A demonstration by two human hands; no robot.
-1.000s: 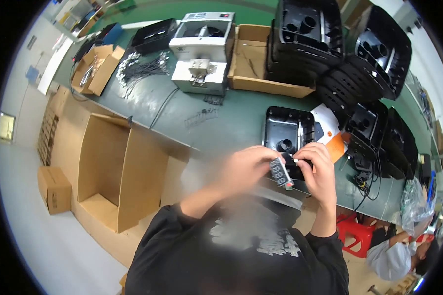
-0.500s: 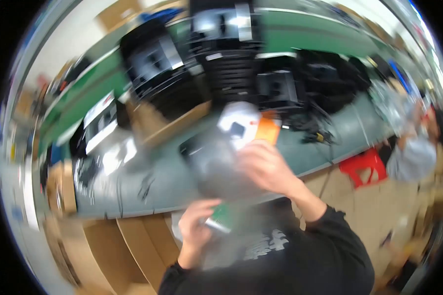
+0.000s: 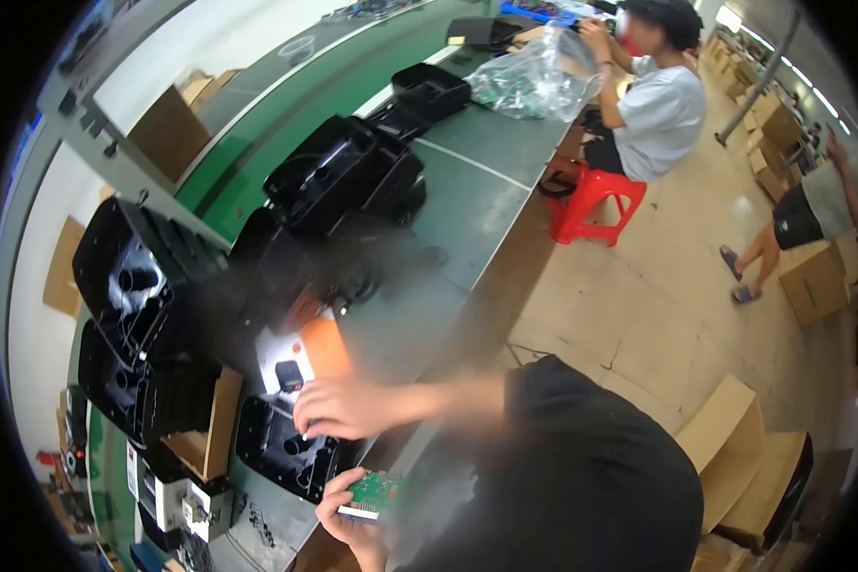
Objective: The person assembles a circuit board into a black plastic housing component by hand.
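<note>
My left hand (image 3: 341, 520), low in the view, grips a green circuit board (image 3: 376, 489) by its edge. A row of pins and a white strip show along the board's lower side. Just above it, my right hand (image 3: 345, 408) reaches in over a black plastic housing (image 3: 269, 440) lying open-side up on the bench. Its fingertips are pinched together; a tiny pale spot shows at them, too small to name. Wires and a round fitting are visible inside the housing. Beyond the right hand are a white sheet (image 3: 281, 360) with a dark square and an orange piece (image 3: 326, 346).
Stacked black housings (image 3: 129, 286) stand at the left beside a cardboard box (image 3: 221, 419). More black housings (image 3: 338, 172) lie farther along the green bench (image 3: 467, 162). A co-worker (image 3: 663, 114) sits by a red stool (image 3: 596, 205). Open cartons (image 3: 734, 458) are at the right.
The view has swung to the right, bringing the co-worker and floor further in. My left hand still holds the circuit board; my right hand's fingers are now pinched over the housing.
</note>
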